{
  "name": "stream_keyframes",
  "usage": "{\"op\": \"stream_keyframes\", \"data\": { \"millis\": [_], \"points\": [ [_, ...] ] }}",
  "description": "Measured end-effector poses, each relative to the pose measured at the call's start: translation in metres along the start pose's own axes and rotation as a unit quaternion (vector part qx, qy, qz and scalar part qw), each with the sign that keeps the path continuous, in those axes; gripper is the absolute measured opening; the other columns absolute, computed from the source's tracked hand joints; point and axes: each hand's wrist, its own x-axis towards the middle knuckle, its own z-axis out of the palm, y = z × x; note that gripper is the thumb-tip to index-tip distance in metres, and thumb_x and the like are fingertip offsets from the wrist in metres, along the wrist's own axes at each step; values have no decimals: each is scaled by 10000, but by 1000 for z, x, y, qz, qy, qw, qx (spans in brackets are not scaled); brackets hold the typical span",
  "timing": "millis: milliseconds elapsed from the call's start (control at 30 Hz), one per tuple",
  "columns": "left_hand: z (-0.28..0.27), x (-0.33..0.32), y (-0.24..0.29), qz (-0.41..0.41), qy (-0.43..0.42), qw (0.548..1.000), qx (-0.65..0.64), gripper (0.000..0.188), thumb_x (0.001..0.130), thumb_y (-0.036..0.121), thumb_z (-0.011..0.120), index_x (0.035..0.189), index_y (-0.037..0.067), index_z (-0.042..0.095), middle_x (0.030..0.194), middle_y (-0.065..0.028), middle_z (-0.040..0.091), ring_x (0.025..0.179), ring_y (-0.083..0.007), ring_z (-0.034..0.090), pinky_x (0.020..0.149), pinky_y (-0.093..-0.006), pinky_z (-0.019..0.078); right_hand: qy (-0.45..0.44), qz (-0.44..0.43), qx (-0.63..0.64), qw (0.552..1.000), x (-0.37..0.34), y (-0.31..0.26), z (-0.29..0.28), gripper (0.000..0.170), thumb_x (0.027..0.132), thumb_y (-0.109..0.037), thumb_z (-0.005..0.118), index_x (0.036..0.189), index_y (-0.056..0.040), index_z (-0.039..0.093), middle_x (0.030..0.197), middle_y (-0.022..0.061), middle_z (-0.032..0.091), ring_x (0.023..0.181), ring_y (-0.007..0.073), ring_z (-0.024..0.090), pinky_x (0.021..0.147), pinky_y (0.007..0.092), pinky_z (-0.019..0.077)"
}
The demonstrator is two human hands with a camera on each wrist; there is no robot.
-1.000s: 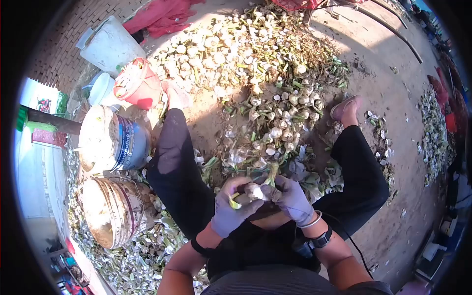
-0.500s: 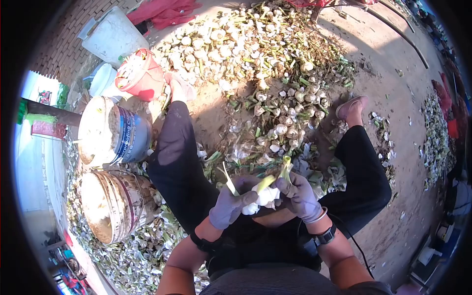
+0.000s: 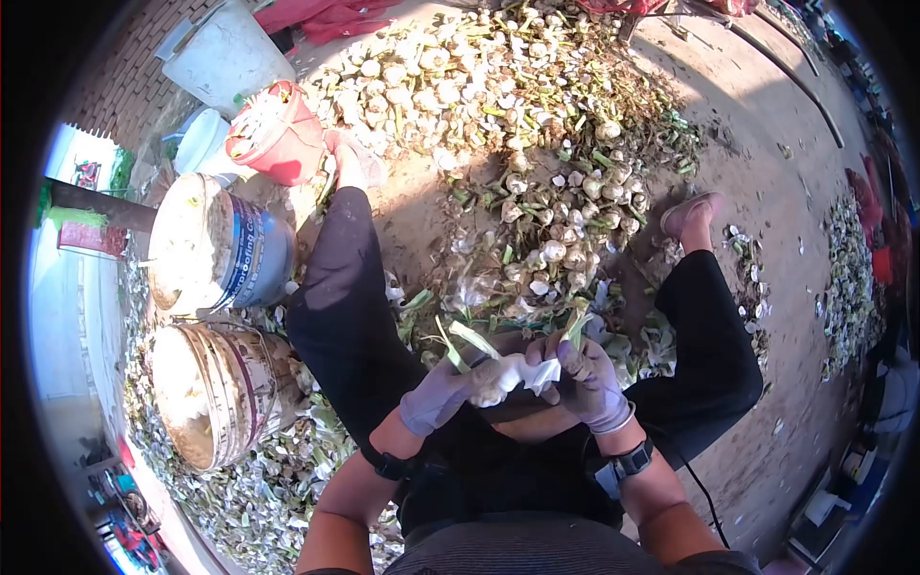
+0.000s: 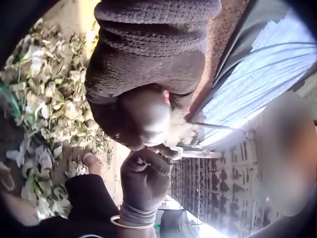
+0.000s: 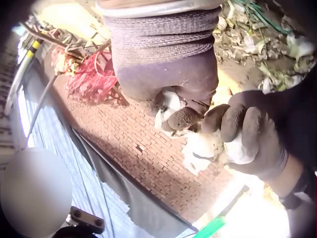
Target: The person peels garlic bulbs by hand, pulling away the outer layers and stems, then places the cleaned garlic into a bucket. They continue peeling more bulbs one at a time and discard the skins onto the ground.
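My gloved left hand (image 3: 439, 391) grips a white garlic bulb (image 3: 493, 381) in front of my lap, with pale green leaf strips (image 3: 471, 335) standing up beside it. Close on its right is my gloved right hand (image 3: 592, 383), pinching papery garlic skin (image 3: 542, 374) that stretches between the hands. A short green stalk (image 3: 577, 321) pokes up above the right fingers. The left wrist view has the bulb (image 4: 148, 113) under the curled left fingers. In the right wrist view, white skin (image 5: 172, 101) shows inside the right hand's curled fingers, near the left hand (image 5: 260, 141).
A big heap of garlic bulbs (image 3: 431, 72) spreads ahead, with a smaller pile (image 3: 565, 211) between my feet. At left stand a red bucket (image 3: 287, 144), a blue-labelled bucket (image 3: 259, 249) and a dirty white bucket (image 3: 230, 383). Peelings (image 3: 259, 508) cover the ground at lower left.
The hands have drawn slightly apart, with white skin now pulled out between them. The bulb has turned, and the leaf strips stand up where earlier they lay lower.
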Motion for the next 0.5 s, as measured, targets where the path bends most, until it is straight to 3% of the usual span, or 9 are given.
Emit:
{"op": "stream_keyframes", "data": {
  "millis": [100, 167, 200, 233, 267, 300, 400, 433, 500],
  "points": [
    [4, 1, 9, 63, 44, 994, 83, 382, 958, 221, 596, 1254, -14, 536, 1145, -107, 614, 1006, -184, 617, 875, -311, 504, -13, -13, -47, 999, 5, 3, 11, 347, 942, -396, 597, 885, -60, 535, 844, 74, 567, 628, 137, 527, 465, 222, 420],
    [-18, 4, 2, 33, -75, 992, -95, 389, 943, 199, 612, 1259, -12, 528, 1141, -98, 610, 1019, -175, 610, 876, -310, 505, -64, 59, 14, 996, -10, -16, 15, 384, 888, -409, 674, 836, -48, 555, 819, 72, 580, 648, 166, 556, 650, 294, 474],
    [-10, -5, -2, 179, 27, 957, 226, 386, 936, 177, 612, 1270, 4, 523, 1124, -91, 611, 1013, -171, 614, 861, -309, 513, -119, 46, 14, 992, -16, -20, 11, 393, 879, -412, 684, 838, -42, 557, 805, 76, 581, 655, 173, 555, 674, 299, 477],
    [-15, 0, -6, 77, 85, 991, -63, 434, 874, 10, 647, 1294, 20, 538, 1095, -58, 662, 953, -149, 644, 829, -305, 535, -173, 32, 15, 984, -20, -24, 6, 402, 869, -415, 693, 840, -37, 559, 791, 80, 582, 662, 179, 555, 699, 304, 481],
    [-16, 1, -2, 150, 93, 975, 134, 433, 877, 31, 649, 1294, 16, 536, 1109, -64, 661, 938, -155, 651, 801, -302, 544, -235, 37, 50, 970, -18, -23, 2, 373, 869, -367, 702, 897, -13, 586, 808, 103, 608, 706, 197, 570, 757, 313, 491],
    [-17, 2, 3, 217, 97, 915, 325, 433, 879, 53, 651, 1294, 12, 533, 1123, -71, 660, 922, -161, 657, 772, -299, 554, -219, 17, -40, 975, -19, -27, -2, 425, 862, -365, 713, 1006, 20, 606, 867, 123, 632, 779, 197, 595, 824, 304, 483],
    [-5, 4, 25, 141, 128, 898, 397, 341, 949, 137, 585, 1259, 3, 536, 1068, -66, 631, 943, -181, 626, 803, -296, 523, -21, 73, -515, 854, 3, -38, 9, 423, 925, -337, 642, 1144, 22, 602, 932, 75, 644, 848, 145, 611, 799, 291, 482],
    [0, 8, 25, 141, 124, 899, 395, 341, 949, 137, 585, 1259, 3, 536, 1068, -66, 631, 943, -181, 626, 803, -296, 523, -16, 73, -517, 853, 11, -25, 11, 423, 925, -337, 642, 1144, 22, 602, 932, 75, 644, 848, 145, 611, 799, 291, 482],
    [11, 20, 20, 90, 159, 982, -45, 311, 971, 170, 558, 1229, -4, 562, 1028, -67, 642, 901, -161, 624, 790, -288, 516, 34, 68, -313, 947, 30, 0, 9, 361, 946, -314, 612, 1130, -4, 627, 888, 37, 658, 789, 129, 611, 741, 285, 495]
  ]
}}
